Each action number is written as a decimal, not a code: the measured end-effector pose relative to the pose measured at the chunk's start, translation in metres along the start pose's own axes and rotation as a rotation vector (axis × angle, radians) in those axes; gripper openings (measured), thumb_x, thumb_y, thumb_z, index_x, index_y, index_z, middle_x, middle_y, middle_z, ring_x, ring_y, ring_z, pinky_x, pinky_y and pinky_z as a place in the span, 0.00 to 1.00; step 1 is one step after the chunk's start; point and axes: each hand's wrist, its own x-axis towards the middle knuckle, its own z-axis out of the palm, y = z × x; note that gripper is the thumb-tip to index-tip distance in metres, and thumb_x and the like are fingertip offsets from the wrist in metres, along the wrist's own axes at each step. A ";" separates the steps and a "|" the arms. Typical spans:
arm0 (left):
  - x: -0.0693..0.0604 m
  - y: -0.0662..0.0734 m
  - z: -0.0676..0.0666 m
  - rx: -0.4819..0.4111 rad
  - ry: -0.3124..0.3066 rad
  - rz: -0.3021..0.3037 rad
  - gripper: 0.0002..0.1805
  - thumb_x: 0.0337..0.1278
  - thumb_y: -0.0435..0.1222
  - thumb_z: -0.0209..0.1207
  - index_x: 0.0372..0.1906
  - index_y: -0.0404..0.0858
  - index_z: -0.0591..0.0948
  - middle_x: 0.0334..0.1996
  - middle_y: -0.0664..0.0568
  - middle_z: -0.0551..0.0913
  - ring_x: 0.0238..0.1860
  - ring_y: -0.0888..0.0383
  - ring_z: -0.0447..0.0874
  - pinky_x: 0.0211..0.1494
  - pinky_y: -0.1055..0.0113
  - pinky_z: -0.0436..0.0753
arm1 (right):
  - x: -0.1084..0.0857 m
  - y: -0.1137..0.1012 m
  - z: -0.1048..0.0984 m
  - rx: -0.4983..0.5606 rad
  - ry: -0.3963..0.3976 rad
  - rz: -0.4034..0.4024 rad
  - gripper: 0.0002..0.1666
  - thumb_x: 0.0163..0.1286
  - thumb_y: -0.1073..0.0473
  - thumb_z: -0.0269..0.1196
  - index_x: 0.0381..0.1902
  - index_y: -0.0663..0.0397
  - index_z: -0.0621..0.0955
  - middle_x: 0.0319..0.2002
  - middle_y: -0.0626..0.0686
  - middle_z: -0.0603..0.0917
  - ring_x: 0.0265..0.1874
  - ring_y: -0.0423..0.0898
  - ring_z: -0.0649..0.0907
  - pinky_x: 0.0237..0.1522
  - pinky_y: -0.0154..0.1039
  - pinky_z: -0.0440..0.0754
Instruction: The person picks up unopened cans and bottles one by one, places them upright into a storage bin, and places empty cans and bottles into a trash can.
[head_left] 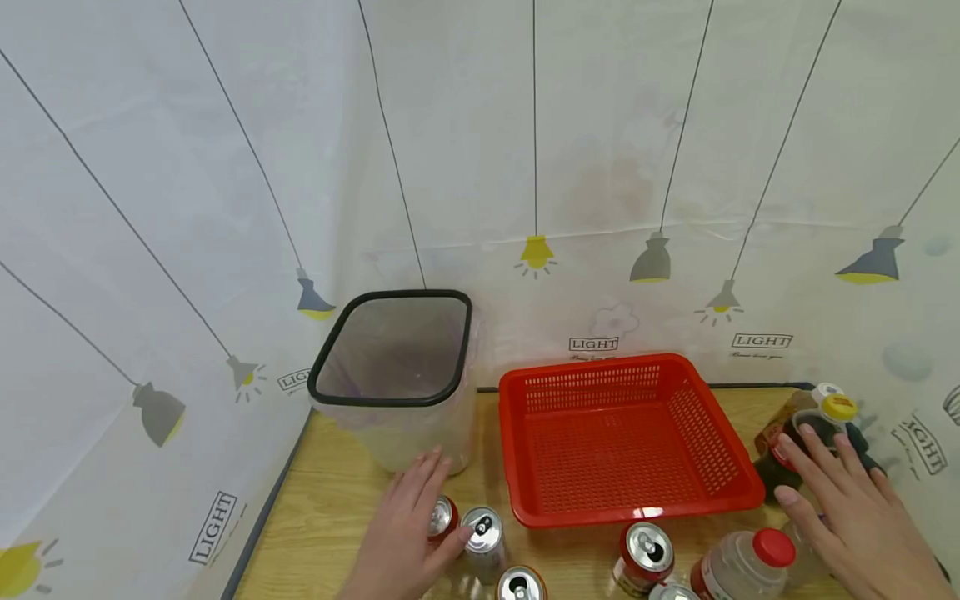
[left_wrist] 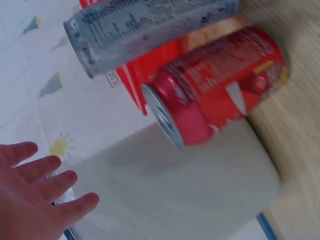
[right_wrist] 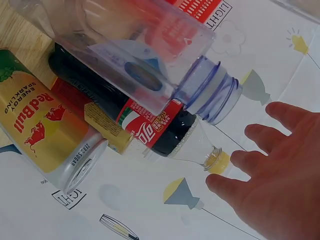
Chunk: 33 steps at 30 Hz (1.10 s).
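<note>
My left hand (head_left: 405,533) is stretched out with straight fingers and holds nothing. Beside it stand a red Coca-Cola can (left_wrist: 220,82) and a silver can (head_left: 484,540); whether the thumb touches the silver one I cannot tell. At the right, my right hand (head_left: 862,517) reaches over a group of bottles, fingers spread and nothing in them. The right wrist view shows, near its fingertips, a yellow-capped cola bottle (right_wrist: 157,127), an uncapped clear bottle (right_wrist: 120,55) and a yellow Red Bull can (right_wrist: 42,117).
A red plastic basket (head_left: 517,454) lies mid-table, a translucent bin (head_left: 420,429) with a black rim to its left. In front of the basket stand a red can (head_left: 647,552), another opened can (head_left: 521,586) and a red-capped bottle (head_left: 746,562). Printed cloth (head_left: 465,167) hangs behind.
</note>
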 end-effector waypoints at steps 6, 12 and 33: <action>0.028 0.023 0.010 -0.088 -0.200 -0.042 0.48 0.68 0.67 0.52 0.78 0.37 0.66 0.79 0.45 0.64 0.78 0.45 0.62 0.71 0.40 0.70 | 0.000 0.000 0.003 0.016 -0.004 0.011 0.47 0.84 0.35 0.41 0.83 0.60 0.45 0.79 0.74 0.37 0.74 0.77 0.30 0.63 0.83 0.31; 0.056 0.028 0.030 -0.162 -0.487 -0.176 0.57 0.63 0.78 0.36 0.82 0.38 0.60 0.82 0.46 0.55 0.81 0.43 0.52 0.75 0.35 0.61 | -0.001 -0.003 0.004 0.035 -0.011 0.023 0.46 0.84 0.35 0.39 0.82 0.63 0.48 0.79 0.74 0.38 0.75 0.77 0.30 0.65 0.80 0.29; 0.093 0.035 0.065 -0.068 -0.740 -0.219 0.62 0.52 0.72 0.63 0.80 0.33 0.60 0.81 0.37 0.55 0.79 0.39 0.58 0.72 0.31 0.62 | -0.019 0.010 -0.003 0.273 0.415 -0.125 0.32 0.86 0.58 0.43 0.81 0.63 0.56 0.75 0.77 0.58 0.78 0.72 0.49 0.79 0.57 0.35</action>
